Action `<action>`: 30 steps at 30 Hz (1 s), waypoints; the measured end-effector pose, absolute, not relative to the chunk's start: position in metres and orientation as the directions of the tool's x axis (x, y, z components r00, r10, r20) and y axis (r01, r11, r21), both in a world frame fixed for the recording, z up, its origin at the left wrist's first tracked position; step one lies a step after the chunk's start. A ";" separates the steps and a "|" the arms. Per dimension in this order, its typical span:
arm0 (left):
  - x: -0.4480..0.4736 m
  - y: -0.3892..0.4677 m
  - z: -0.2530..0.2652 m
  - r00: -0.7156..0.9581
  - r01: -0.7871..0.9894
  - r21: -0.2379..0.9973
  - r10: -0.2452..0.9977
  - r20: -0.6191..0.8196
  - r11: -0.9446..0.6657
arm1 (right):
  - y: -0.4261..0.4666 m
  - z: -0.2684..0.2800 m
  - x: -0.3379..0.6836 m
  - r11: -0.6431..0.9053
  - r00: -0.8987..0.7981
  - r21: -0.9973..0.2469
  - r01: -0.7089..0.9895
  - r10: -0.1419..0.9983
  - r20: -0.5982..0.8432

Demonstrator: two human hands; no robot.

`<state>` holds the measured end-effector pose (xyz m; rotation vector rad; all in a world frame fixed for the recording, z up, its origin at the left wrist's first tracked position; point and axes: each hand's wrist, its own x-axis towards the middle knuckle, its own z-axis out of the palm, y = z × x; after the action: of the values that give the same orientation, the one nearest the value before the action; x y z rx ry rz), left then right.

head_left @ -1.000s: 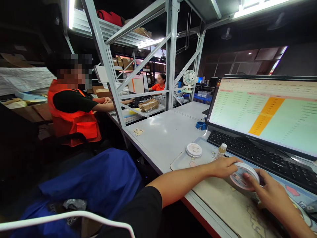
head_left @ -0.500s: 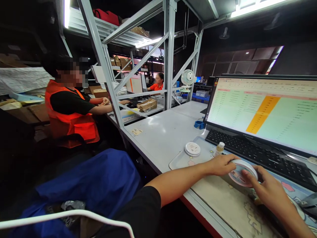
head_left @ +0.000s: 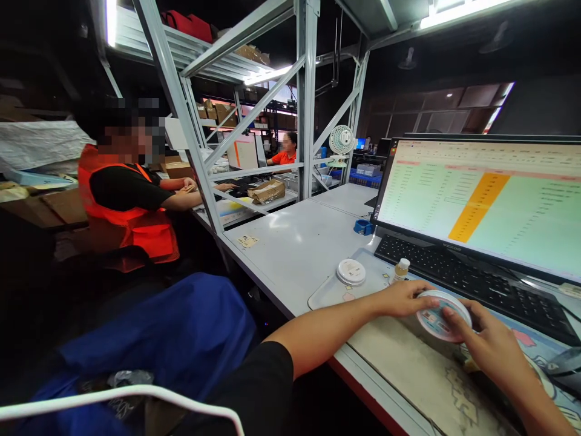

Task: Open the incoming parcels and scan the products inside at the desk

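Between my two hands is a round, flat white container [head_left: 438,324] with a printed label, tilted above the desk mat [head_left: 385,357]. My left hand [head_left: 403,298] grips its left rim, the thumb lying over the label. From the other side my right hand [head_left: 485,333] holds it, thumb on its face and fingers behind the edge. A similar round white container [head_left: 351,272] lies flat on the mat to the left. Close behind my left hand stands a small bottle [head_left: 401,270] with a white cap and yellowish contents.
A black keyboard [head_left: 472,284] and a monitor [head_left: 481,194] with a spreadsheet are behind my hands. A blue tape dispenser-like ring [head_left: 363,226] sits left of the monitor. Metal rack posts [head_left: 307,109] rise at the table's far side. A co-worker in an orange vest [head_left: 131,212] sits at left.
The held container has turned slightly, and my left thumb now lies across its label. My view has shifted a little; the other container and the bottle stay in place.
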<state>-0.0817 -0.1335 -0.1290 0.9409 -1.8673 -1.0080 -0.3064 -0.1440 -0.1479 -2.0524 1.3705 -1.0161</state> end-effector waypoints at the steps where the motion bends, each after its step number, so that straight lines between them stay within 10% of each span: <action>1: -0.082 -0.134 -0.129 -0.394 -0.248 0.879 -0.871 0.292 0.407 | -0.144 -0.148 -0.306 -0.393 0.230 -0.716 -0.577 -0.919 0.320; 15: -0.085 -0.124 -0.118 -0.336 -0.503 0.738 -0.889 0.312 0.449 | -0.143 -0.149 -0.302 -0.418 0.253 -0.694 -0.586 -0.908 0.334; 30: -0.085 -0.128 -0.120 -0.360 -0.239 0.849 -0.855 0.373 0.471 | -0.122 -0.126 -0.295 -0.547 0.257 -0.712 -0.441 -0.837 0.484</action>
<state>-0.0849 -0.1284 -0.1201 0.9194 -1.8527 -0.8963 -0.2951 -0.1224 -0.1259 -2.0988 1.1591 -1.2192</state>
